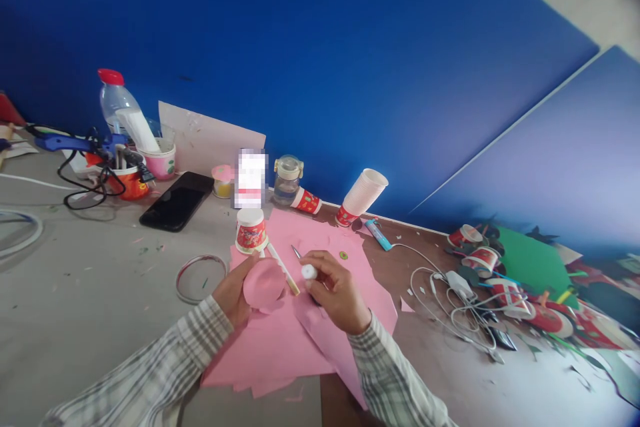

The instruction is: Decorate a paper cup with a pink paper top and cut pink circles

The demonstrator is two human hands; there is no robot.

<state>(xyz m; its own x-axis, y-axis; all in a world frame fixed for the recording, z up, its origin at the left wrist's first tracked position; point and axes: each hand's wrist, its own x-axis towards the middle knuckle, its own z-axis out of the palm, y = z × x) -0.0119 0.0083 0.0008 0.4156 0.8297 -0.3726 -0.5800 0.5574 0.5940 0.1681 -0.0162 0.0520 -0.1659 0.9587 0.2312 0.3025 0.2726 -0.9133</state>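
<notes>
Head view: two hands in checked sleeves meet over the pink sheet (280,347), which lies on the grey table (90,293).
Left hand (233,295): fingers curled round the edge of a pink paper disc (263,283), held upright above the sheet's near-left part.
Right hand (339,293): fingertips pinched on a small white tube (309,271), just right of the disc and above the sheet's middle.
Wooden stick (283,269): lying on the sheet, between the disc and the tube.
Printed paper cup (251,229): upside down at the sheet's far-left corner.
Black phone (177,200): flat, well left of and beyond the sheet.
Wire ring (201,277): just left of the sheet.
Stack of white cups (364,195): tipped over beyond the sheet's far edge.
White cable (450,293): coiled to the right of the sheet.
</notes>
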